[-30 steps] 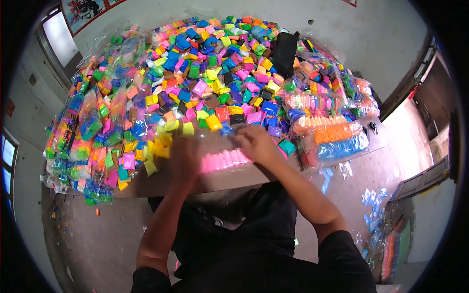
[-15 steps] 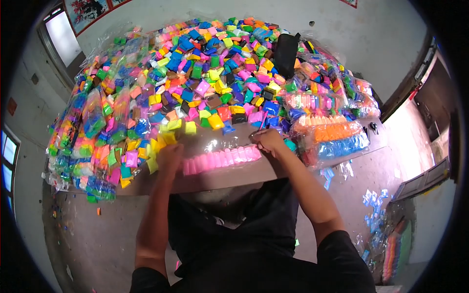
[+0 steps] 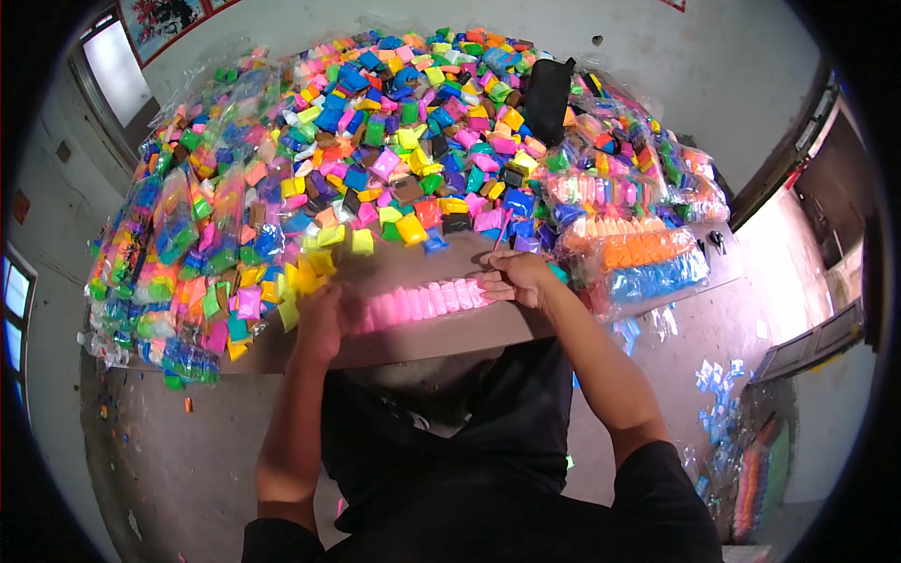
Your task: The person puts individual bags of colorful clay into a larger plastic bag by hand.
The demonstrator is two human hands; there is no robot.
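Observation:
A row of pink packets [image 3: 427, 303] lies side by side on the brown tabletop in front of me. My left hand [image 3: 322, 317] is at the row's left end, its fingers smeared by motion. At the other end, my right hand [image 3: 519, 278] rests with its lower fingers stretched against the last packets. A thin pink stick [image 3: 505, 228] rises from between its thumb and forefinger. Loose yellow packets [image 3: 308, 274] lie just beyond my left hand.
A big heap of colourful small packets [image 3: 404, 141] covers the table's far part. Filled clear bags [image 3: 652, 267] are stacked at right, more bags [image 3: 178, 225] at left. A black pouch [image 3: 548, 101] lies on the heap. Black scissors [image 3: 717, 242] sit near the right edge.
My right hand's fingers have spread onto the row's right end, which now reaches less far right. My left hand has shifted slightly down. The shiny clear film behind the row no longer shows.

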